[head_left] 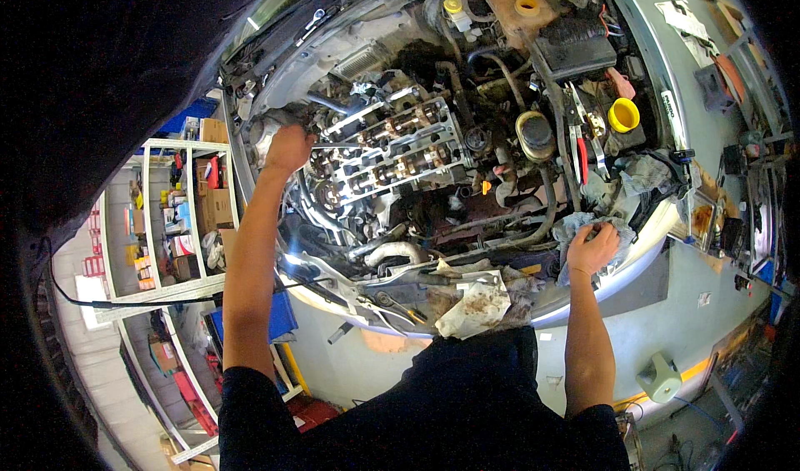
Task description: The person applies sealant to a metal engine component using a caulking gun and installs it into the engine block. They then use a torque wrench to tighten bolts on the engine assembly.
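My left hand (288, 148) is closed at the left end of the open engine (387, 150), around what looks like a thin metal tool (337, 147) lying level across the exposed camshafts (408, 163). My right hand (591, 249) has curled fingers on the crumpled grey rag (618, 236) at the right front of the bay; a small dark item at the fingers is too unclear to name. Above it lie red-handled pliers (581, 150) and other metal pliers (600, 156), beside a yellow cup (623, 115).
A stained paper (471, 311) and more tools (400, 311) lie along the front edge. Metal shelving (150, 221) with boxes stands at the left. A green stool (660, 378) is on the floor at lower right. The dark raised hood overhangs the upper left.
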Demonstrator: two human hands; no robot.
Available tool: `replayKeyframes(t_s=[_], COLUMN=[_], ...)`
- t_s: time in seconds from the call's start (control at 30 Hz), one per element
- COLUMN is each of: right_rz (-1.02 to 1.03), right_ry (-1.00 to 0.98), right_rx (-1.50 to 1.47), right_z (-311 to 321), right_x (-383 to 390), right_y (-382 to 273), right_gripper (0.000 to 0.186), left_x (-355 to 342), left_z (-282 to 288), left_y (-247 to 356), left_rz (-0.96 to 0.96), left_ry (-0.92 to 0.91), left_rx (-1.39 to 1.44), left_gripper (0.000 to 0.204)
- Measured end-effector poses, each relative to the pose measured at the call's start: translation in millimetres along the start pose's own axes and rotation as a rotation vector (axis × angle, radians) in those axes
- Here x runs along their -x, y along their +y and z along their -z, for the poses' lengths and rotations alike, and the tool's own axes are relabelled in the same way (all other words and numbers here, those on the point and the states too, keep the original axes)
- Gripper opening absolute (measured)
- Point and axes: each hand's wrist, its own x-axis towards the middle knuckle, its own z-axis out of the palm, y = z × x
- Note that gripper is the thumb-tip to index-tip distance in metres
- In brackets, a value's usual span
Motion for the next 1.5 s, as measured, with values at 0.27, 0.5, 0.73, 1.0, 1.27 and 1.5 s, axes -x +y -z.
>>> replayKeyframes(t_s=[0.27, 0.5, 0.73, 1.0, 1.27, 1.5], right_rz=[0.013, -0.028, 0.005, -0.010, -0.036, -0.028], right_ry=[-0.023, -0.066, -0.028, -0.048, -0.079, -0.054], right_rx=[0.015, -0.008, -0.022, -0.009, -0.025, -0.023], right_z=[0, 2, 0, -1, 1, 1], right_x=[1, 0, 1, 1, 1, 1], right_y=[0, -1, -4, 2, -1, 0], right_gripper=[0.018, 0.022, 0.020, 0.023, 0.022, 0.021], left_x=[10, 3, 4, 7, 1, 5], left_z=[-1, 7, -11, 0, -10, -1], left_y=[11, 4, -4, -3, -1, 7], left_rz=[-0.070, -0.149, 0.119, -0.287, 0.029, -0.210], left_ry=[0.256, 0.026, 0.094, 0.181, 0.013, 0.220], left_rx=[0.230, 0.078, 0.185, 0.365, -0.035, 0.355], left_gripper=[0.030, 0.034, 0.021, 0.035, 0.018, 0.027])
